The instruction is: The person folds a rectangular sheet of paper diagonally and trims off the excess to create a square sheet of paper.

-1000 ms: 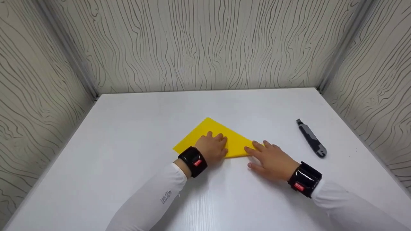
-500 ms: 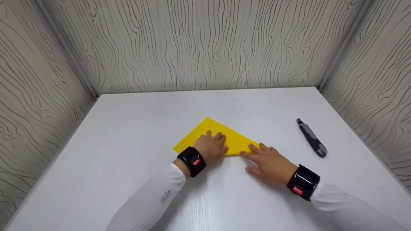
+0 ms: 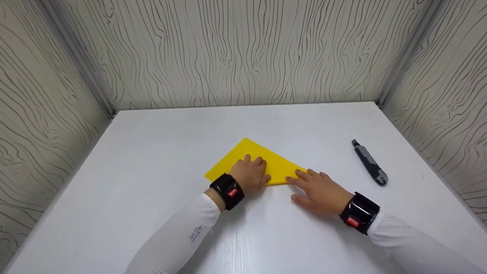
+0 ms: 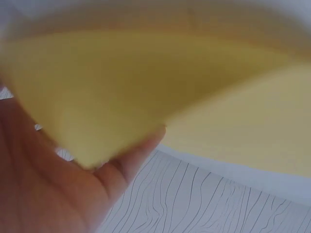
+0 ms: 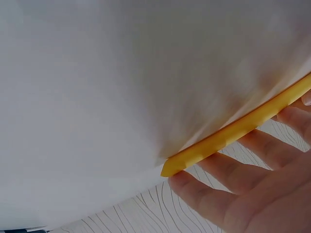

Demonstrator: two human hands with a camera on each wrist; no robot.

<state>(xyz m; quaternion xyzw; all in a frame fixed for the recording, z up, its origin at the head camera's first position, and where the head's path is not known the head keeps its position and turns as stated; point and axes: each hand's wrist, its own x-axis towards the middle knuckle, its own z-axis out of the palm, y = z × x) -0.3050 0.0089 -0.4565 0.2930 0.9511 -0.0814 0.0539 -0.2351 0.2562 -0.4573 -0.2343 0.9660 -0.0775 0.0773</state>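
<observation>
A folded sheet of yellow paper (image 3: 281,167) lies on the white table, its peak pointing away from me. My left hand (image 3: 248,177) rests on the middle of it, fingers spread and pressing down. My right hand (image 3: 323,194) lies over the paper's right end, fingers extended across it and thumb on the table side. In the left wrist view the yellow paper (image 4: 97,97) fills much of the picture, with the thumb against it. A narrow yellow edge of the paper (image 5: 233,133) runs along the straight fingertips in the right wrist view.
A black and grey utility knife (image 3: 369,163) lies on the table (image 3: 152,152) to the right of the paper, beyond the right hand. Wood-grain patterned panels (image 3: 243,53) stand at the back and both sides of the table.
My right hand has slid slightly left along the paper's lower edge, then stayed put. My left hand keeps its place on the paper, and the knife has not moved.
</observation>
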